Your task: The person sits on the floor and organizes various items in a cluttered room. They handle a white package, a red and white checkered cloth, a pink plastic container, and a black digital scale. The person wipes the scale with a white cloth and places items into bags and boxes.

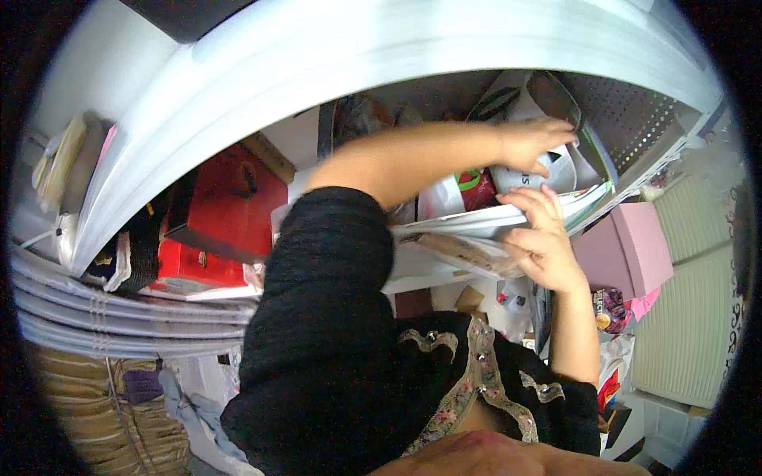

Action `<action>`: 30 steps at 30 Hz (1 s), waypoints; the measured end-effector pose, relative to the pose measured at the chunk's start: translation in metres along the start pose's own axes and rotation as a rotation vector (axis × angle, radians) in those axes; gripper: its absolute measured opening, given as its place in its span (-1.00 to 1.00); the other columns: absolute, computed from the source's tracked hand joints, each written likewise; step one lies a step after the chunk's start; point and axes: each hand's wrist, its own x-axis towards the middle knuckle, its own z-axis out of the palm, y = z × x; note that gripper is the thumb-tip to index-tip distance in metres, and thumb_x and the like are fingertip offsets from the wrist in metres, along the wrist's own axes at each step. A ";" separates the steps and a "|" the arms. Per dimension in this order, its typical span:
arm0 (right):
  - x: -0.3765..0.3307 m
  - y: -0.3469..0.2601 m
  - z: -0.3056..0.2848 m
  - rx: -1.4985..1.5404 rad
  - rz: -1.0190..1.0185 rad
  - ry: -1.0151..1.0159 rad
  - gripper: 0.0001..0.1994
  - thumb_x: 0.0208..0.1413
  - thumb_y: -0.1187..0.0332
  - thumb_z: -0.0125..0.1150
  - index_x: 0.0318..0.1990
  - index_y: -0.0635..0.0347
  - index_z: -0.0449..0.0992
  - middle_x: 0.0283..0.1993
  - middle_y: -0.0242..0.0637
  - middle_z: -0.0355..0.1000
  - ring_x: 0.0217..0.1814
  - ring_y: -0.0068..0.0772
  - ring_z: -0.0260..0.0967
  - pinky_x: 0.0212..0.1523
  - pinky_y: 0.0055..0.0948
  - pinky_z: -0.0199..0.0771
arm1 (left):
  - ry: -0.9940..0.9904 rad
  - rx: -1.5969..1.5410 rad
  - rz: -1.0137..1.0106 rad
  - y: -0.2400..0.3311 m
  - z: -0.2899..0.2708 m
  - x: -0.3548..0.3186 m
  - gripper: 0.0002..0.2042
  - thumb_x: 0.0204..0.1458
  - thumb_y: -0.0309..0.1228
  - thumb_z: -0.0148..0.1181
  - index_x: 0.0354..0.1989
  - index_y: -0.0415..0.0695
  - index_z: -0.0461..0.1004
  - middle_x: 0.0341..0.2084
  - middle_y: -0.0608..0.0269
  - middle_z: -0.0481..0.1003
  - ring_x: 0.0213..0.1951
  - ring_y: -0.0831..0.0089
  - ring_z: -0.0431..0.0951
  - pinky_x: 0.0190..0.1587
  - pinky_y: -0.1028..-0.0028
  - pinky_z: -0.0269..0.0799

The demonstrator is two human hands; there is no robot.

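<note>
Left hand (533, 144): fingers curled over white bag (524, 176), gripping its top to steady it on the shelf (317, 55). Right hand (544, 246): open, flat against paper stack (476, 222), propping it from sliding.

A red box (230, 210) is sitting left of the pink box (627, 246) (black sleeve (325, 317) showing between them).

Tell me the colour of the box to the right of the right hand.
Pink. The box shows best in the head view, just right of the right hand.
</note>
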 end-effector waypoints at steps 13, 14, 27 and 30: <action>-0.008 0.024 0.027 -0.125 -0.024 0.227 -0.94 -0.13 0.35 0.28 -0.48 0.07 0.55 0.18 -0.22 0.46 0.34 -0.08 0.25 0.41 0.03 -0.15 | 0.201 0.516 -0.485 0.194 -0.117 -0.188 -0.61 0.08 -0.17 0.19 0.02 -0.12 0.51 0.00 0.15 0.52 0.06 0.10 0.49 0.11 0.09 0.38; -0.008 0.022 0.028 -0.125 -0.029 0.230 -0.93 -0.11 0.34 0.27 -0.45 0.07 0.59 0.18 -0.21 0.45 0.34 -0.07 0.25 0.41 0.05 -0.17 | 0.346 0.606 -0.496 0.213 -0.104 -0.197 -0.64 0.04 -0.22 0.22 -0.01 -0.10 0.52 0.01 0.20 0.52 0.06 0.12 0.48 0.10 0.06 0.37; -0.086 0.038 0.044 0.151 0.103 -0.238 -0.89 -0.04 0.47 0.28 -0.40 0.32 0.50 -0.25 -0.10 0.48 -0.17 -0.03 0.39 -0.06 -0.19 0.36 | 0.338 0.092 -1.118 0.210 0.160 -0.312 -0.48 -0.17 -0.33 0.27 0.05 -0.17 0.42 -0.02 0.06 0.38 0.10 0.07 0.37 0.14 0.14 0.32; -0.110 0.091 0.073 -0.006 0.092 -0.267 -0.90 -0.03 0.45 0.28 -0.38 0.28 0.51 -0.16 -0.10 0.49 -0.09 0.01 0.37 -0.03 -0.15 0.36 | 0.384 0.039 -1.080 0.203 0.162 -0.317 -0.49 -0.17 -0.35 0.29 0.05 -0.17 0.42 -0.04 0.06 0.39 0.09 0.06 0.37 0.13 0.15 0.33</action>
